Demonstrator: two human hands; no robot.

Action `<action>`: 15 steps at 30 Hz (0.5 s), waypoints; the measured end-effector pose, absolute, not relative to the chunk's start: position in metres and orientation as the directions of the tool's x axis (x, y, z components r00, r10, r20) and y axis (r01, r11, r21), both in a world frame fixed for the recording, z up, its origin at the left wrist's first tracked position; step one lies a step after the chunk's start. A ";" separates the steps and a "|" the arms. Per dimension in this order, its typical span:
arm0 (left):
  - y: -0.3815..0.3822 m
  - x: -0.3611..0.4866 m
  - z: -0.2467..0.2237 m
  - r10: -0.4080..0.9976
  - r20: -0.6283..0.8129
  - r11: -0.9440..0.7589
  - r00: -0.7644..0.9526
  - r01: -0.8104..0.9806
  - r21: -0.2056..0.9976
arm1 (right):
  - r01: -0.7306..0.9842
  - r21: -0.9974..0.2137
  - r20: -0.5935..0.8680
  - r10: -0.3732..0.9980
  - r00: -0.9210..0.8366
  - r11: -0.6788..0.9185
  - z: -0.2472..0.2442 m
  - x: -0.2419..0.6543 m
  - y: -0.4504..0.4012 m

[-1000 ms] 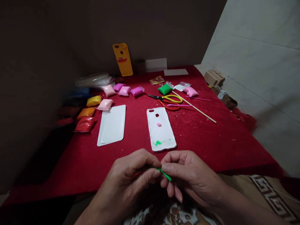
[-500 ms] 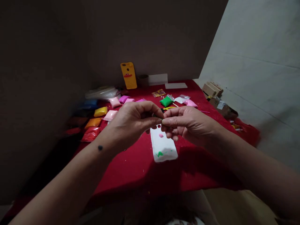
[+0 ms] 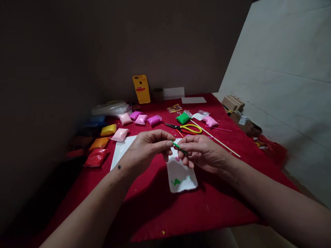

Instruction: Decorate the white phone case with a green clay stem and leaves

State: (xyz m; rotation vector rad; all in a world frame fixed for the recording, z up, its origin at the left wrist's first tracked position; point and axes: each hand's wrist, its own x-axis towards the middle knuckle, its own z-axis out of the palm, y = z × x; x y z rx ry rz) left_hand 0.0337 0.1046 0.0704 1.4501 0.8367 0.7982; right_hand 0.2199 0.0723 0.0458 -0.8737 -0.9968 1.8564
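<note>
A thin green strip (image 3: 179, 147) stretches between my two hands. My left hand (image 3: 150, 148) pinches its left end between thumb and fingertips. The fingers of my right hand (image 3: 200, 151) are closed on its right part. Below them a white phone case (image 3: 182, 174) lies on the red cloth (image 3: 155, 220), with green marks (image 3: 176, 182) near its lower edge and a small pink piece (image 3: 177, 158) higher up. My hands cover part of the case's upper end.
Yellow-handled scissors (image 3: 191, 129), a wooden stick (image 3: 217, 140) and a green packet (image 3: 183, 118) lie beyond my hands. Coloured packets (image 3: 108, 130) and a white sheet (image 3: 121, 151) are at the left. A yellow phone case (image 3: 141, 89) leans on the back wall.
My hands have moved slightly apart and lower in the picture, and the green strip now shows between them. The view has shifted, so the scissors, stick and white sheet show more.
</note>
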 end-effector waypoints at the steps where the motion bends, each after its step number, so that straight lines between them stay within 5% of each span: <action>1: 0.105 0.033 0.070 0.864 -0.010 -0.013 0.503 0.041 0.999 | -0.341 -0.875 -0.186 0.889 -0.419 -0.344 0.044 0.220 0.073; 15: 0.104 0.032 0.062 0.855 -0.030 0.030 0.517 0.009 1.000 | -0.349 -0.858 -0.199 0.871 -0.449 -0.376 0.040 0.221 0.072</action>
